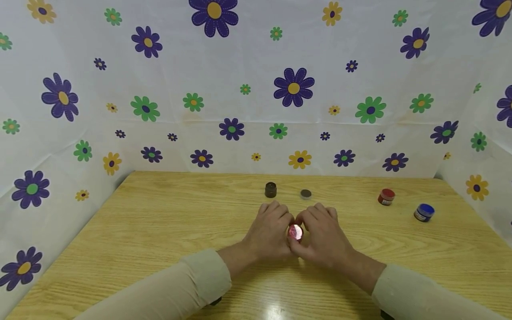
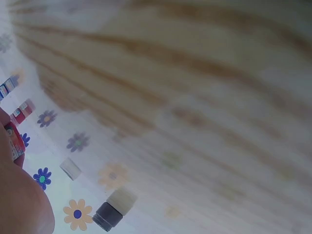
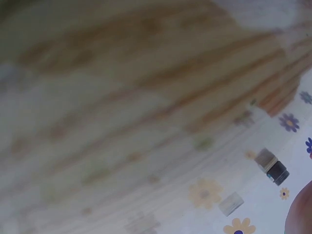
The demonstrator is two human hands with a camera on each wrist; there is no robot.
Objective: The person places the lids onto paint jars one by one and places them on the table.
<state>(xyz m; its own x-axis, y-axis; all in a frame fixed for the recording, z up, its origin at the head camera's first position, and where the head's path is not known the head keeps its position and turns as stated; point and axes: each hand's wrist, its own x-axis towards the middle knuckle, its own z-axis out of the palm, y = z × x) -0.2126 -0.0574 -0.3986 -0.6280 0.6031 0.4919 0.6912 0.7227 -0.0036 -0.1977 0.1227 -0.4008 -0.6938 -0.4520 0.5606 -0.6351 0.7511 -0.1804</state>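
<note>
Both hands meet over the middle of the table around a small paint jar (image 1: 295, 232) with a shiny, pinkish-red top. My left hand (image 1: 270, 231) grips its left side with curled fingers. From the right, my right hand (image 1: 325, 235) holds it between thumb and fingers. In the left wrist view, the jar's red side and pale label (image 2: 14, 141) show beside part of the left hand (image 2: 22, 200). Only an edge of the right hand (image 3: 301, 214) shows in the right wrist view. The fingers hide much of the jar's side.
Beyond the hands stand a dark open-looking jar (image 1: 270, 190) and a small round lid (image 1: 306, 194) lying flat. Farther right are a red paint jar (image 1: 386, 197) and a blue paint jar (image 1: 424, 212). A flower-patterned cloth (image 1: 256, 106) walls the wooden table (image 1: 160, 213) at back and sides.
</note>
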